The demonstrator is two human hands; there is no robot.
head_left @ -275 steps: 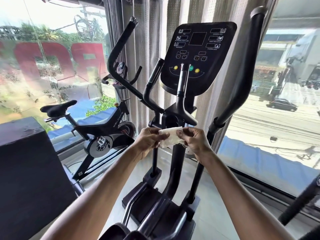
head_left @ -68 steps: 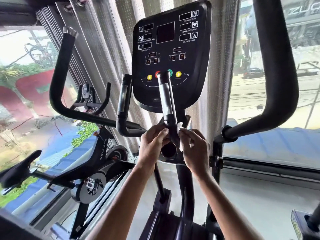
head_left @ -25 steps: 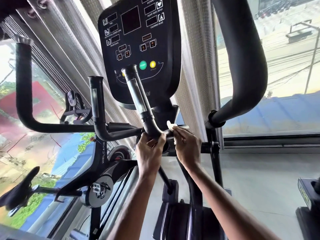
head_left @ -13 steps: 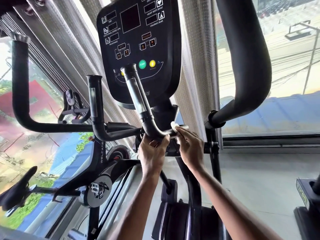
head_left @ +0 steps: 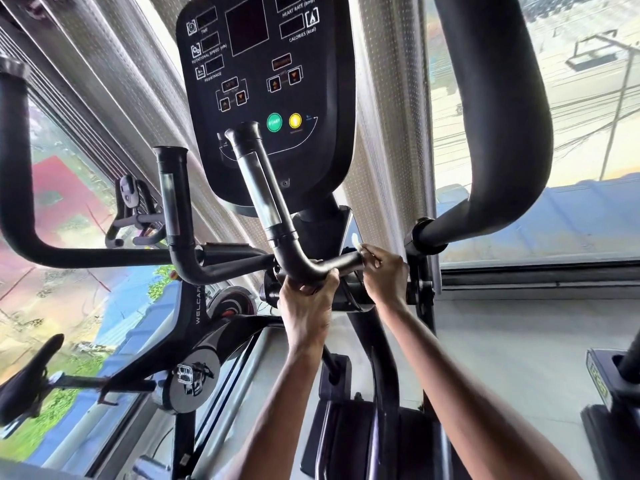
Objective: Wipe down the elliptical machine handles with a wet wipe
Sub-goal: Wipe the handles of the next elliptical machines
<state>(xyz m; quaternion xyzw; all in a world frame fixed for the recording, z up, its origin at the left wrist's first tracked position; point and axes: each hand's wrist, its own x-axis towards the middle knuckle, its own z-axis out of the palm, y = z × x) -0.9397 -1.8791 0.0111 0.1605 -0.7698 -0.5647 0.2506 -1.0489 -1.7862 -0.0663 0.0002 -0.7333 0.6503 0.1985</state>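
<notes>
You are standing in a gym beside tall street-facing windows (head_left: 568,109). An elliptical machine with a button-covered console (head_left: 263,81) and padded swing arms (head_left: 498,109) faces you, and a spin bike (head_left: 194,327) stands to your left.

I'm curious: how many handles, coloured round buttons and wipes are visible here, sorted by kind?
Short inner handles: 2
Long outer handles: 2
Green buttons: 1
Yellow buttons: 1
Wipes: 1
Total: 7
More buttons may hide behind a handle.
</notes>
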